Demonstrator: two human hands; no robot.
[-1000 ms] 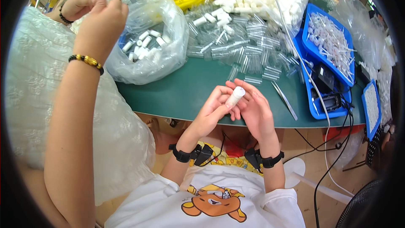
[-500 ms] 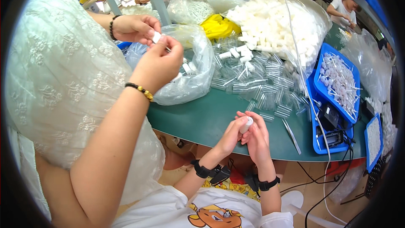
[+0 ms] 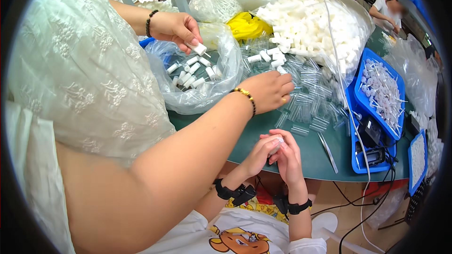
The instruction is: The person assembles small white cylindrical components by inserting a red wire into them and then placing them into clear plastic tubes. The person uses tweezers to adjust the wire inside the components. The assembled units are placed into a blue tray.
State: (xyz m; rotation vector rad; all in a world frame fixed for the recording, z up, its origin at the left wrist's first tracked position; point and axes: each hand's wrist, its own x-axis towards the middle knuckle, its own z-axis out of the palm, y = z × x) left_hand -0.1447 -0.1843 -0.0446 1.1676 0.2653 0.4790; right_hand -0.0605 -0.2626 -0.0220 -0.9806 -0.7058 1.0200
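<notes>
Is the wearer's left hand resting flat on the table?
No. The left hand is raised at the table edge, pinching a small white piece together with the right hand.

White small tube [image 3: 277, 145], green table [image 3: 301, 153], blue trays [image 3: 358, 99], yellow bag [image 3: 247, 26], pale embroidered sleeve [image 3: 84, 66], black wristbands [image 3: 233, 192]

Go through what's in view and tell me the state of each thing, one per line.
Left hand: closed on the small white piece.
Right hand: closed on the same piece.
Small white piece: held over the table edge, mostly hidden.
Clear bag: open, white pieces inside.
Blue tray: filled with white parts.
Clear tubes: lying loose on the green table.
</notes>
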